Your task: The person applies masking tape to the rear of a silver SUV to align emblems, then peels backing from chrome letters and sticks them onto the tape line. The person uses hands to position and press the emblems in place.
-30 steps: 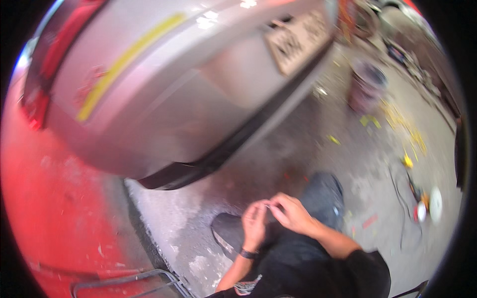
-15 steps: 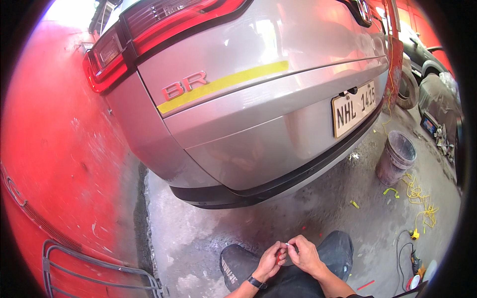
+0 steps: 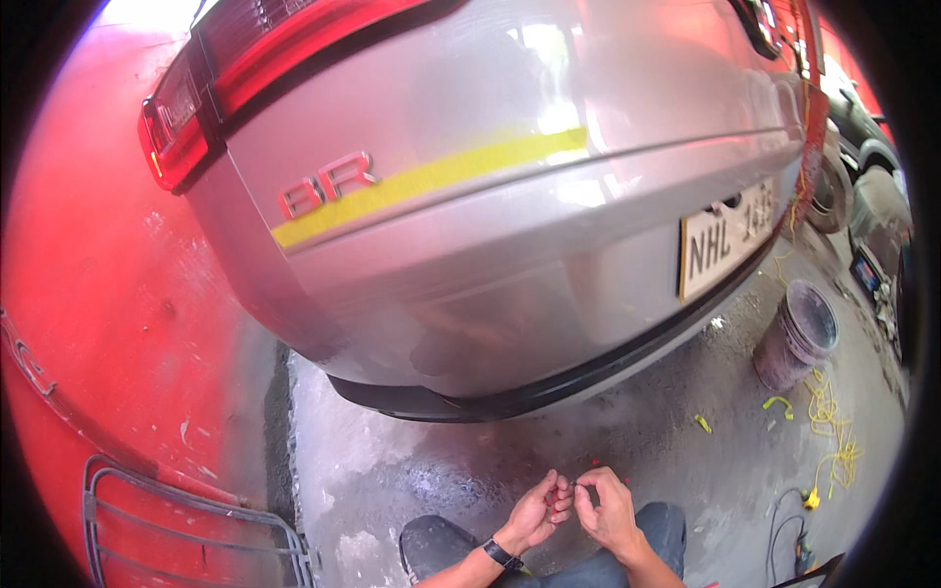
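My left hand [image 3: 532, 517], a dark band on its wrist, is closed with the fingers curled; bits of red show between them, too small to name. Close against it, my right hand [image 3: 610, 514] is closed in a pinch at the left fingertips. Whatever lies between the fingertips is tiny and dark, and I cannot make out its kind. Both hands are low in front of my knees, apart from the silver car [image 3: 470, 304]. Across the car's rear runs a strip of yellow masking tape [image 3: 431, 186], just under a raised letter badge [image 3: 328, 184].
A dirty bucket [image 3: 796, 338] stands at the right, with a tangled yellow cord [image 3: 831, 416] near it. Scraps of yellow tape [image 3: 779, 405] lie on the concrete floor. A red wall [image 3: 137, 294] and a metal frame [image 3: 191, 524] bound the left side.
The view has shifted closer to the car, whose rear fills more of the picture. Both hands stay together with fingers closed; the pale tip seen earlier between the fingertips now looks dark.
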Tool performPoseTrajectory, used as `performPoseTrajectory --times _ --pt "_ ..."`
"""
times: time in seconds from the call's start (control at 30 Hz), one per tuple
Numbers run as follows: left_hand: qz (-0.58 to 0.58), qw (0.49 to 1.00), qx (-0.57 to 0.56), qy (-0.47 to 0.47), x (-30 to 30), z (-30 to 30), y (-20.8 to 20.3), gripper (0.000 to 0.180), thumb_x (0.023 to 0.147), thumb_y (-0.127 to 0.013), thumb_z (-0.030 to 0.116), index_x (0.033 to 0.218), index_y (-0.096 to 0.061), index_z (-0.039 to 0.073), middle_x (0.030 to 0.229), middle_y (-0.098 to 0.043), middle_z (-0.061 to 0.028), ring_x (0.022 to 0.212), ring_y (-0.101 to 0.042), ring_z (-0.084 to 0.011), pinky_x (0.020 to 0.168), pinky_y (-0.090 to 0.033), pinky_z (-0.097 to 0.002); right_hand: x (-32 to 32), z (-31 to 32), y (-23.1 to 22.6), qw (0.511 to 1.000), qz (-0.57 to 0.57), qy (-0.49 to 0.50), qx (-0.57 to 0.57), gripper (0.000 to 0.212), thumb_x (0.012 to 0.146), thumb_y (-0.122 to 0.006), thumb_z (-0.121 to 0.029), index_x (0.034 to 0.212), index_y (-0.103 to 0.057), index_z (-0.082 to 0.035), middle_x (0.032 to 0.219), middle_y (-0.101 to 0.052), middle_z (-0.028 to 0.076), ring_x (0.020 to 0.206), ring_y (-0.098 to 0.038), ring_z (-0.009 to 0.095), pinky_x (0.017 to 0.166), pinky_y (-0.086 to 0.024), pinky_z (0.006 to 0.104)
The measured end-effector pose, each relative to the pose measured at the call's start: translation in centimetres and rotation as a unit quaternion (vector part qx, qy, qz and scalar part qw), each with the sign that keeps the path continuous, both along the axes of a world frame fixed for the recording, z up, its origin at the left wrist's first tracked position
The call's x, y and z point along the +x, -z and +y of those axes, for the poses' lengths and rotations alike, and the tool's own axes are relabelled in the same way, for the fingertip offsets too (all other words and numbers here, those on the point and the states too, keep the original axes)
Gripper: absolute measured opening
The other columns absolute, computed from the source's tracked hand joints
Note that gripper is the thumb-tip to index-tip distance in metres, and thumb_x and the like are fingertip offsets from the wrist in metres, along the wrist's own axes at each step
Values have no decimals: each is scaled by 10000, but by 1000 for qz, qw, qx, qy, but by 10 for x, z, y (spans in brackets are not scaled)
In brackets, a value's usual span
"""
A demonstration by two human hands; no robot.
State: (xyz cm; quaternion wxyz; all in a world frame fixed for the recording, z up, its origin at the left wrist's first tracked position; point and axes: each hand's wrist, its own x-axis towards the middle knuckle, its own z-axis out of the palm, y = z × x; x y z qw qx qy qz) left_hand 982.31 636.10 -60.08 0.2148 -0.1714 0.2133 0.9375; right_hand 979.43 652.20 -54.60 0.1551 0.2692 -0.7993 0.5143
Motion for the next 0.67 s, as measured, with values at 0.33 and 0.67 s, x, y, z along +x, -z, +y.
performPoseTrajectory --times 0.33,0.67 --pt "3 993 -114 18 22 22 -155 235 1106 -539 302 1105 -649 94 864 -522 61 694 -398 -37 575 -344 -203 18 13 -132 997 -28 51 40 220 834 -712 37 1021 -605 -8 982 -674 183 847 -694 353 722 -566 419" --pt "26 981 -192 -22 64 28 -393 217 1085 -589 265 1103 -676 68 814 -522 75 652 -379 -30 541 -301 -208 58 11 -366 991 8 30 132 193 840 -736 -47 998 -629 -21 980 -664 144 848 -683 342 733 -560 428"
